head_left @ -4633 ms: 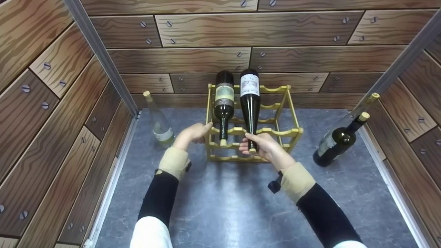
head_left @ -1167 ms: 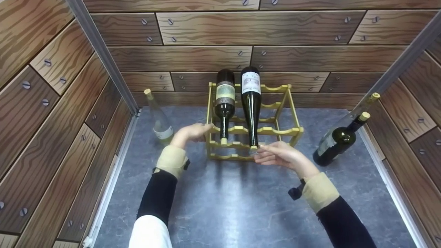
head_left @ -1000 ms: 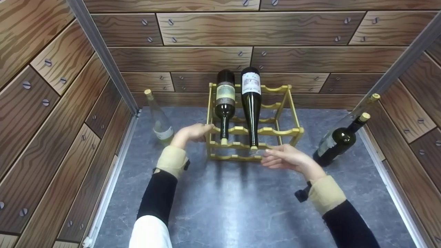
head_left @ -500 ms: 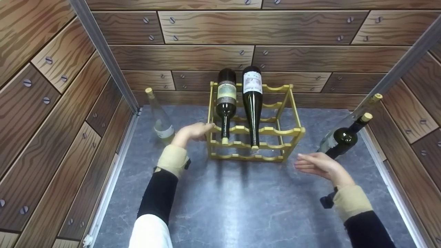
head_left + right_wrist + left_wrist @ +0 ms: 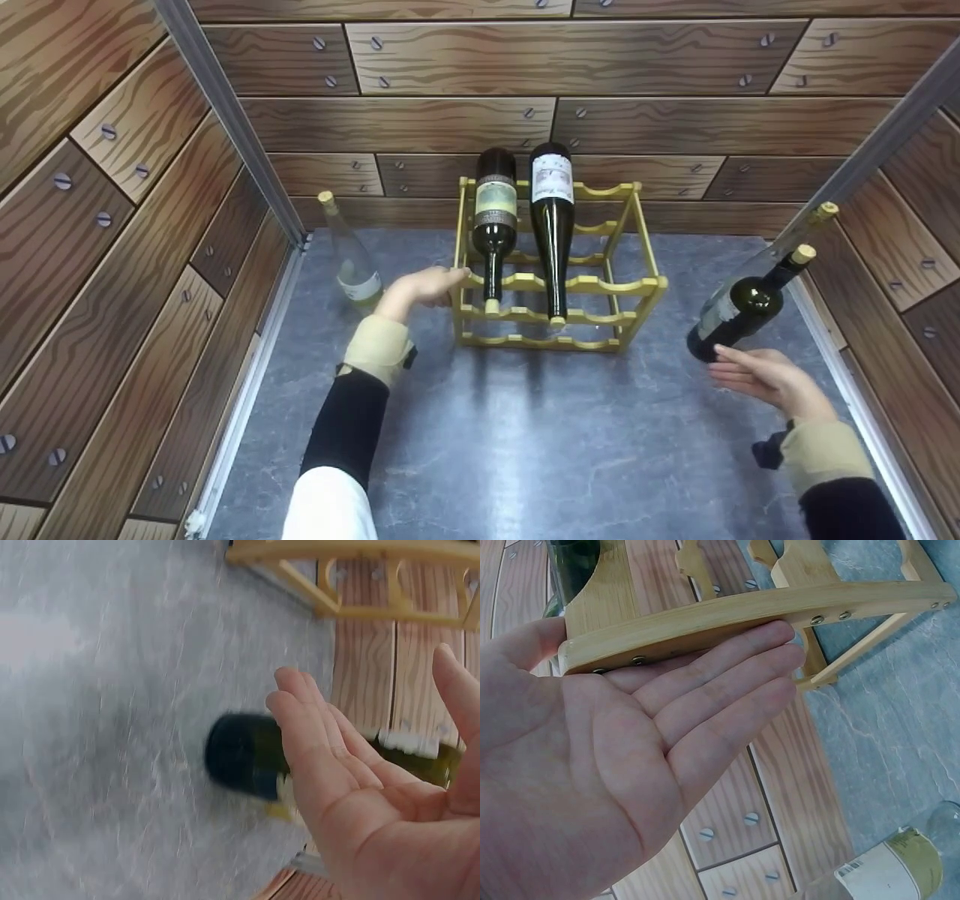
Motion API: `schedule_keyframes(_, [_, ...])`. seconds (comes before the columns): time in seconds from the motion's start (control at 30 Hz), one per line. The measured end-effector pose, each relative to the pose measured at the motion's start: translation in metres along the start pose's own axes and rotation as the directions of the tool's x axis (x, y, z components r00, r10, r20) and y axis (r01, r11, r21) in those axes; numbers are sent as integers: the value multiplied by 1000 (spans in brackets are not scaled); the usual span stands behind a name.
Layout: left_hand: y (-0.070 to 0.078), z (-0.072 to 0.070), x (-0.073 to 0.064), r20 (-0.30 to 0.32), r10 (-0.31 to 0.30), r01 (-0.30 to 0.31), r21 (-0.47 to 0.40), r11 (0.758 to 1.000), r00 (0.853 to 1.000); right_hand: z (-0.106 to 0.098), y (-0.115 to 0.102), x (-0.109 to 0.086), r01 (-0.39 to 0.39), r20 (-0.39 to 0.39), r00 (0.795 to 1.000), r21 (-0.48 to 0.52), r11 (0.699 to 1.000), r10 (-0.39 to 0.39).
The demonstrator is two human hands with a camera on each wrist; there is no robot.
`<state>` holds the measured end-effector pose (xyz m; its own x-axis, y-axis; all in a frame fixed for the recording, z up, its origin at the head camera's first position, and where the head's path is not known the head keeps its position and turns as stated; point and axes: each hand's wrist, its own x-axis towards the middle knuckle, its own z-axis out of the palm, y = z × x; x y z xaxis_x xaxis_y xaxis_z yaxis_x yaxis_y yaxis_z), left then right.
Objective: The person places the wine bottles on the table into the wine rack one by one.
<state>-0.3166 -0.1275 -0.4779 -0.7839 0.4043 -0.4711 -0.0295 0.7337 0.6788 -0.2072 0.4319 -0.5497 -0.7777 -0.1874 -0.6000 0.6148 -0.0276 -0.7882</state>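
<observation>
A wooden wine rack [image 5: 651, 286] stands near the back wall, with two dark wine bottles lying in its top row, the left bottle [image 5: 495, 201] and the right bottle [image 5: 553, 225], corked necks toward me. My left hand [image 5: 424, 286] holds the rack's left front upright between thumb and fingers; in the left wrist view its fingers [image 5: 720, 682] lie nearly straight along the outer side. My right hand [image 5: 772, 381], fingers extended and thumb apart, is beside the base of a standing dark wine bottle [image 5: 756, 300]. That hand partly covers the bottle [image 5: 240, 754] in the right wrist view.
A clear corked bottle [image 5: 358, 277] stands left of the rack. Another clear bottle [image 5: 810, 225] stands behind the dark one at the right. Wood-patterned walls [image 5: 570, 60] enclose the grey marbled floor [image 5: 600, 442] at the back and both sides.
My right hand has let go of the neck of the right bottle in the rack and moved right to the standing dark bottle. My left hand has stayed at the rack.
</observation>
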Motion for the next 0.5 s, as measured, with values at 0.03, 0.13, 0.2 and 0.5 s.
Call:
schedule_keyframes(0.03, [0, 0, 0, -1, 1, -1, -3, 1000, 1000, -4, 0, -1, -5, -7, 1000, 15, 1000, 5])
schedule_keyframes(0.13, [-1, 0, 0, -5, 3, -3, -8, 1000, 1000, -13, 0, -5, -20, -26, 999, 62, 998, 21])
schedule_keyframes(0.2, [-1, 0, 0, -8, 9, -9, -5, 1000, 1000, -19, -2, -6, -19, -41, 999, 71, 997, 22])
schedule_keyframes(0.5, [-2, 0, -2, 2, 27, -27, -8, 1000, 1000, -31, -12, -6, -36, -179, 983, 72, 997, 49])
